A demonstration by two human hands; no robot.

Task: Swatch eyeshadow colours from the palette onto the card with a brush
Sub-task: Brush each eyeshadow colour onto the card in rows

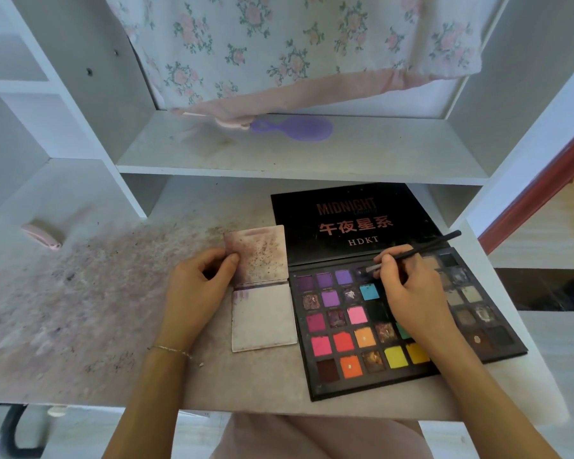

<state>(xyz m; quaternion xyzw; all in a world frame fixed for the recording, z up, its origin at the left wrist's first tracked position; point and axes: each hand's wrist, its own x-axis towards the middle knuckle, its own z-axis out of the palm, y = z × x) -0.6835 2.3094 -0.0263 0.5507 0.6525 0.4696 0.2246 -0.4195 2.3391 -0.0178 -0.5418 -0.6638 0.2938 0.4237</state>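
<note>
Palette (378, 329) lies open on the stained white desk (113, 309), its black lid (348, 220) folded back flat and printed with "MIDNIGHT" and "HDKT". Rows of purple, pink, orange, yellow and darker pans fill the tray. Over the palette's top row, the right hand (408, 293) pinches a thin black brush (418, 248) between thumb and curled fingers, like a pen; the bristle end dips toward a dark pan beside the purple ones, though I cannot tell whether it touches the powder. The handle slants up over the lid's near corner.

Just left of the palette sits the card (262, 286), a folded white piece in two panels: the far panel is smeared and speckled with purplish-brown, the near one mostly pale with a faint purple streak at its top left corner. The left hand (196, 286) grips the far panel's left edge, thumb on top and fingers curled beneath. A thin bracelet (171, 350) circles that wrist.

Beyond the palette, on the shelf above, rests a purple hairbrush (295, 127) under a floral cloth (295, 44).
</note>
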